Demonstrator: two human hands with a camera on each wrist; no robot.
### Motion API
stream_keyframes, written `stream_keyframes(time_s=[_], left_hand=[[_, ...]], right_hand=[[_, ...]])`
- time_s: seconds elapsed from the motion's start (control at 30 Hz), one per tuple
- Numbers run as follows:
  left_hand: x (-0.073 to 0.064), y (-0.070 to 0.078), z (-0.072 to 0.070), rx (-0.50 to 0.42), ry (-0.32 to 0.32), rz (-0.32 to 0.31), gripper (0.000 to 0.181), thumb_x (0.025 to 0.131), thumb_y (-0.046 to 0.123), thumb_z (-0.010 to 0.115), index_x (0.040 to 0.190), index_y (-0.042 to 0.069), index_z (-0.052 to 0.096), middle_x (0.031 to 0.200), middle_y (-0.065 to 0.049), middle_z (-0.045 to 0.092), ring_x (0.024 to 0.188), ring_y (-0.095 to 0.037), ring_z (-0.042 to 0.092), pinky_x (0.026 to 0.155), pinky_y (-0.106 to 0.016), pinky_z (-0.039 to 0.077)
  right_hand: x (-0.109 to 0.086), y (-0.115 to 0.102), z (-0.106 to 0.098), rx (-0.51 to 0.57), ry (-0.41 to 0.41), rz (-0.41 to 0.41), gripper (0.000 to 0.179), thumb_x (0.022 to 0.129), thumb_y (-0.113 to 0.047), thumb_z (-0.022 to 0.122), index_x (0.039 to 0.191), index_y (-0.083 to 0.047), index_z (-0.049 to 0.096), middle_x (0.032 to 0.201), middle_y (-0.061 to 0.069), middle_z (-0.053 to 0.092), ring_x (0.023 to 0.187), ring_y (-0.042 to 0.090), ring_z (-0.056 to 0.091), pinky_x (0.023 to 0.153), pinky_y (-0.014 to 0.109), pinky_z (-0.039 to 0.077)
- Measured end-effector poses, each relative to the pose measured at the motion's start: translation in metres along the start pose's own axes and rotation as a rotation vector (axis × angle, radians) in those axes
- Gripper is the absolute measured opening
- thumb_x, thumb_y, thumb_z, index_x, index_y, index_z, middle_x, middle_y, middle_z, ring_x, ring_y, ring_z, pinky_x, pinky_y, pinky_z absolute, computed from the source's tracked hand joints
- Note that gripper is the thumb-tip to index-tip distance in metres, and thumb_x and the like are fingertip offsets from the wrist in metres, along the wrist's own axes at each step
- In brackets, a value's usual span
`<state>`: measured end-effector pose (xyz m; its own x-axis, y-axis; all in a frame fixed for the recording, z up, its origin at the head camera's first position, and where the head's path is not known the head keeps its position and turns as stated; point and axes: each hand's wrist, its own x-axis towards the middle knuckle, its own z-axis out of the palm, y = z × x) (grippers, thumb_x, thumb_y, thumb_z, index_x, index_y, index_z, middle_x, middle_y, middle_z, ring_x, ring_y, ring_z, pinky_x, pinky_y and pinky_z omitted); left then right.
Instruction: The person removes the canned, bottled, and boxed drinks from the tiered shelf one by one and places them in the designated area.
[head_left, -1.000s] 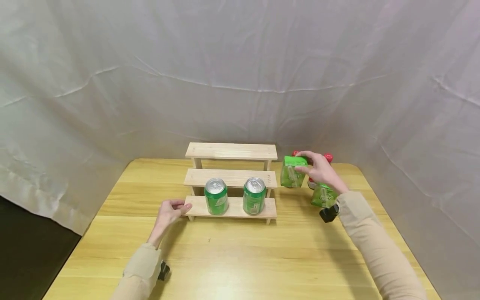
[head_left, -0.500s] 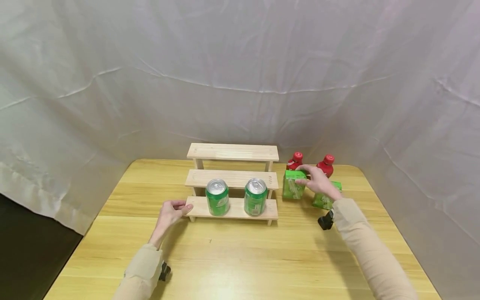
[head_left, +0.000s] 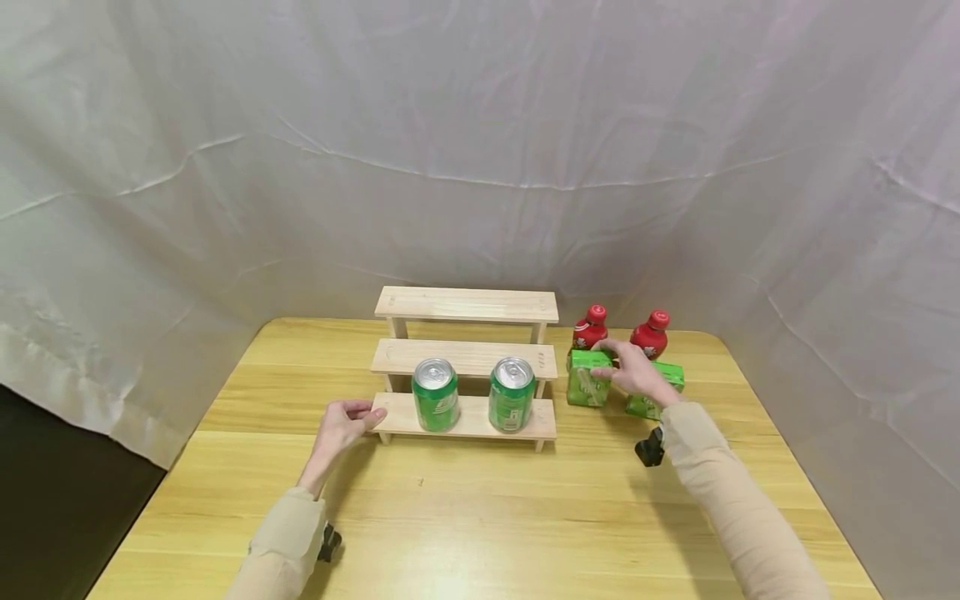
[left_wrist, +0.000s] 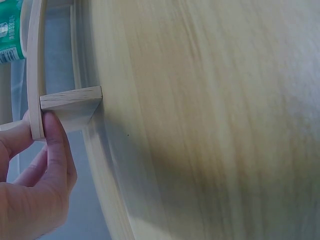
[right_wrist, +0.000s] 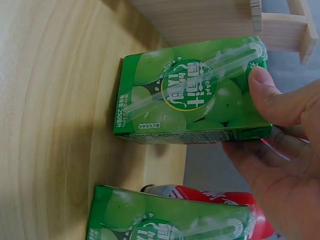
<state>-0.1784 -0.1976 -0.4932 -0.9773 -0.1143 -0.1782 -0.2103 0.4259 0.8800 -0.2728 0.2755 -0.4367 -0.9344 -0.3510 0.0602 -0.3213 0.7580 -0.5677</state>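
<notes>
Three-tier pale wooden step shelf (head_left: 465,367) on the yellow wooden counter (head_left: 480,500): left hand (head_left: 341,421) pinches its bottom-left corner. Right hand (head_left: 633,371) — grip closed round the green grape-juice carton (head_left: 587,379) standing just right of the shelf; best lifted upright, held firmly. Nearby — second green carton (head_left: 652,392), two red-capped bottles (head_left: 622,332) behind; two green cans (head_left: 472,396) fill the lowest tier.

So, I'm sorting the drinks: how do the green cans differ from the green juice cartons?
The green cans are round metal cylinders with silver tops; the juice cartons are boxy, with straws attached. The cans stand on the wooden rack's lowest step, the cartons on the table right of it. The right hand holds one carton; no hand touches the cans. Both are green and upright.
</notes>
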Motion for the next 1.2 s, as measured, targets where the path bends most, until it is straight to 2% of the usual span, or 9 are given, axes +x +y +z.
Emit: stream_keyframes(time_s=[0.13,0.43,0.53,0.6,0.77,1.03,1.2], left_hand=[[0.000,0.002,0.000,0.005,-0.003,-0.001,0.045,0.094,0.021,0.072,0.122,-0.013,0.063,0.114,-0.030,0.070,0.090,-0.019,0.070,0.083,-0.031,0.060],[-0.001,0.002,0.000,0.011,0.016,0.004,0.045,0.094,0.021,0.072,0.122,-0.014,0.063,0.113,-0.030,0.071,0.087,-0.018,0.071,0.080,-0.028,0.059],[-0.001,0.001,-0.001,0.010,0.020,0.004,0.045,0.094,0.020,0.072,0.122,-0.014,0.063,0.113,-0.030,0.071,0.089,-0.018,0.071,0.080,-0.027,0.059],[0.000,0.002,0.000,0.011,0.020,0.001,0.045,0.094,0.021,0.072,0.122,-0.014,0.063,0.112,-0.029,0.071,0.087,-0.016,0.070,0.078,-0.024,0.058],[-0.001,0.003,0.001,0.015,0.019,0.001,0.046,0.094,0.021,0.072,0.122,-0.013,0.063,0.110,-0.027,0.072,0.084,-0.013,0.069,0.074,-0.019,0.055],[-0.001,0.002,0.001,0.022,0.025,0.002,0.044,0.093,0.020,0.073,0.121,-0.013,0.064,0.111,-0.028,0.072,0.085,-0.015,0.069,0.072,-0.016,0.053],[0.000,0.000,0.002,0.006,0.026,0.002,0.043,0.093,0.019,0.073,0.120,-0.013,0.064,0.112,-0.028,0.072,0.086,-0.014,0.069,0.075,-0.019,0.056]], right_hand=[[-0.001,0.001,0.000,-0.006,-0.014,0.022,0.036,0.093,-0.009,0.071,0.123,0.007,0.059,0.121,0.029,0.064,0.112,0.043,0.060,0.098,0.061,0.049],[-0.003,-0.002,-0.007,-0.018,-0.066,0.014,0.029,0.093,-0.005,0.068,0.119,0.006,0.061,0.115,0.026,0.067,0.109,0.042,0.062,0.098,0.061,0.049],[-0.004,-0.004,-0.009,-0.031,-0.068,0.005,0.036,0.093,-0.004,0.068,0.125,0.009,0.059,0.121,0.030,0.065,0.114,0.045,0.061,0.101,0.062,0.048],[-0.005,-0.007,-0.009,-0.036,-0.065,0.014,0.042,0.093,-0.006,0.068,0.131,0.009,0.057,0.130,0.031,0.061,0.123,0.048,0.056,0.106,0.064,0.044],[-0.012,-0.016,-0.008,-0.016,-0.021,0.015,0.052,0.093,-0.009,0.071,0.139,0.006,0.052,0.144,0.031,0.052,0.136,0.051,0.044,0.112,0.067,0.037],[-0.026,-0.045,0.002,0.079,0.105,-0.086,0.054,0.091,-0.015,0.075,0.138,0.002,0.054,0.142,0.026,0.056,0.134,0.046,0.049,0.110,0.065,0.040],[-0.033,-0.062,0.018,0.162,0.124,-0.124,0.059,0.090,-0.019,0.076,0.140,0.001,0.053,0.140,0.024,0.059,0.134,0.043,0.050,0.112,0.063,0.039]])
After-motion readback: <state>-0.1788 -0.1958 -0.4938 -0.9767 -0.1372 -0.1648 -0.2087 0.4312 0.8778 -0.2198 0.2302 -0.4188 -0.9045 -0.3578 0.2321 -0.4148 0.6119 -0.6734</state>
